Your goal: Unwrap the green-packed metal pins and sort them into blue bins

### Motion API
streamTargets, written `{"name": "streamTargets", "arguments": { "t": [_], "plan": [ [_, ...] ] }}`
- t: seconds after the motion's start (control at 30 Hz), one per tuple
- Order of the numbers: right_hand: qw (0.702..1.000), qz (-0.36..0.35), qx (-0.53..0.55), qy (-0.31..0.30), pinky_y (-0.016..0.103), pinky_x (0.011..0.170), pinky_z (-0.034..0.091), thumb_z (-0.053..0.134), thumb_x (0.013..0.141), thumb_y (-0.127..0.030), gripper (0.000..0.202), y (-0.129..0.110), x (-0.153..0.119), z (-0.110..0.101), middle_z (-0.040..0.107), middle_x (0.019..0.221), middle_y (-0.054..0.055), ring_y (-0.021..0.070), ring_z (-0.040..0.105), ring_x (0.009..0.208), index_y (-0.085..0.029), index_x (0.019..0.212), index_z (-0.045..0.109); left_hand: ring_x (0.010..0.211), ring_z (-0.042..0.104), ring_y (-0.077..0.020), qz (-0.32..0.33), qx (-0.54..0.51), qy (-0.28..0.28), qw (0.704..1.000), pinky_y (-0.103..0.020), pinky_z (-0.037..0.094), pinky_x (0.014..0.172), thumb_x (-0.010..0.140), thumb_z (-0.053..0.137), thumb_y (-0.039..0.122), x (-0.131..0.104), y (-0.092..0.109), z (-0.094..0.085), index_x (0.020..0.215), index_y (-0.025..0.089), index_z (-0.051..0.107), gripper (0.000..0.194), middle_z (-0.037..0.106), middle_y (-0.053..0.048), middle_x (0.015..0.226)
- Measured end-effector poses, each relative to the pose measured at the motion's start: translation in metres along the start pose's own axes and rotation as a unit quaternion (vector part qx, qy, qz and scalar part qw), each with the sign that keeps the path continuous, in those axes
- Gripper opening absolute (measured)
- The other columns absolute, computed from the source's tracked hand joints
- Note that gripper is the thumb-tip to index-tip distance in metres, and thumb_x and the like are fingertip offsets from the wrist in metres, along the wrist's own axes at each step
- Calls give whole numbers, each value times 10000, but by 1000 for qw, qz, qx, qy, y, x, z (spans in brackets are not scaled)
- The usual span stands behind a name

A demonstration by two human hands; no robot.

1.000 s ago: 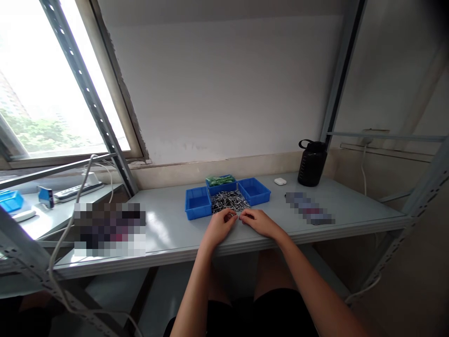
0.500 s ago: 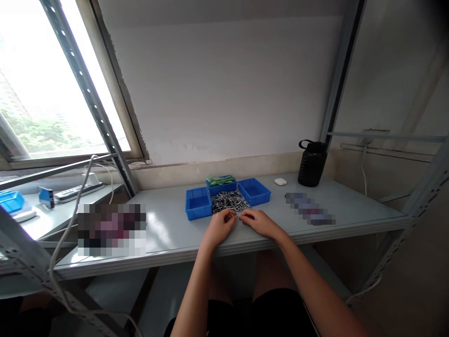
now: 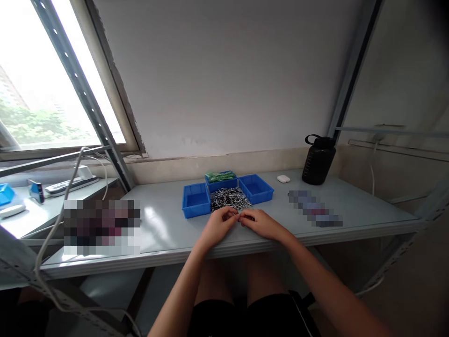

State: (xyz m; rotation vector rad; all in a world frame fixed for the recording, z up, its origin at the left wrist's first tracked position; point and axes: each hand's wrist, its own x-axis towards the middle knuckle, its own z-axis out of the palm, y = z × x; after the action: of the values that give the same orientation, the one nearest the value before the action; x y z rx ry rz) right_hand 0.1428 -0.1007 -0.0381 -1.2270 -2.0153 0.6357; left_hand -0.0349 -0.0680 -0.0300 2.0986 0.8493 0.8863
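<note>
At the near edge of a pile of thin silvery metal pieces, too small to tell whether screws or rivets, my two hands meet at the fingertips. My left hand is closed with thumb and fingers pinched. My right hand pinches from the other side, its fingertips touching or almost touching those of the left. Whatever lies between the fingertips is too small to make out. Around the pile stand a left blue bin, a right blue bin and a back blue bin holding green packets.
A black bottle and a small white case stand at the back right. Blurred-out items lie at both sides. A white cable hangs past the left shelf post. The table's front edge runs under my forearms.
My hands have drawn together, so the fingertips now meet where a small gap showed before. The camera view has shifted slightly. The bins and the pile stay in place.
</note>
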Motion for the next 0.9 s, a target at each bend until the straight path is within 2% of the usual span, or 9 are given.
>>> {"name": "streamTargets", "arguments": {
  "t": [0.13, 0.23, 0.4, 0.53, 0.6, 0.67, 0.8, 0.9],
  "plan": [
    [999, -27, -7, -26, 254, 607, 370, 448, 852, -287, 194, -5, 7, -9, 620, 740, -2, 154, 539, 683, -201, 751, 589, 717, 567, -158, 0, -15, -13, 1000, -265, 427, 652, 816, 527, 332, 8, 15, -9, 844, 167, 600, 183, 635, -31, 760],
    [999, -30, -20, -34, 256, 602, 383, 452, 866, -338, 207, -11, 17, -22, 630, 752, 6, 155, 550, 677, -207, 808, 602, 729, 556, -145, -6, -50, -16, 999, -257, 428, 647, 820, 524, 319, 16, 28, -19, 798, 164, 576, 165, 612, -27, 783],
    [998, -56, -9, -19, 238, 579, 410, 486, 863, -412, 279, -23, 31, -41, 619, 775, 6, 142, 555, 680, -227, 1068, 527, 690, 547, -123, -36, -152, -46, 987, -238, 427, 609, 836, 504, 305, 24, 39, -36, 795, 150, 517, 161, 558, -10, 728],
    [994, -108, -3, -32, 224, 602, 448, 491, 877, -357, 363, -23, 43, -46, 610, 833, 9, 125, 571, 711, -251, 1215, 416, 612, 517, -89, -60, -214, -66, 973, -220, 415, 583, 823, 525, 259, 30, 35, -39, 812, 149, 482, 118, 553, 1, 708],
    [989, -147, -10, -23, 218, 602, 458, 446, 902, -315, 323, -19, 50, -48, 609, 855, 11, 116, 577, 707, -259, 1218, 408, 607, 500, -86, -68, -223, -82, 969, -207, 403, 559, 811, 540, 260, 32, 32, -38, 791, 145, 483, 130, 542, -1, 696],
    [981, -188, -40, -14, 219, 611, 463, 417, 912, -263, 253, -14, 55, -49, 614, 833, 7, 112, 582, 699, -255, 1163, 450, 599, 471, -78, -65, -223, -74, 970, -192, 386, 538, 799, 553, 267, 35, 27, -34, 774, 140, 485, 146, 508, 9, 673],
    [955, -272, -112, 36, 228, 630, 486, 439, 880, -174, 253, 1, 53, -50, 637, 791, 6, 122, 609, 704, -243, 1116, 500, 582, 452, -65, -15, -195, -44, 980, -178, 393, 554, 795, 550, 251, 37, 15, -26, 778, 125, 517, 131, 497, 15, 640],
    [930, -325, -165, 51, 253, 604, 512, 487, 853, -213, 248, 21, 40, -42, 656, 763, 16, 159, 628, 680, -268, 1084, 560, 554, 472, -60, 61, -171, -59, 982, -150, 399, 522, 791, 562, 258, 35, -3, -23, 804, 122, 548, 138, 517, 10, 613]
  ]
}}
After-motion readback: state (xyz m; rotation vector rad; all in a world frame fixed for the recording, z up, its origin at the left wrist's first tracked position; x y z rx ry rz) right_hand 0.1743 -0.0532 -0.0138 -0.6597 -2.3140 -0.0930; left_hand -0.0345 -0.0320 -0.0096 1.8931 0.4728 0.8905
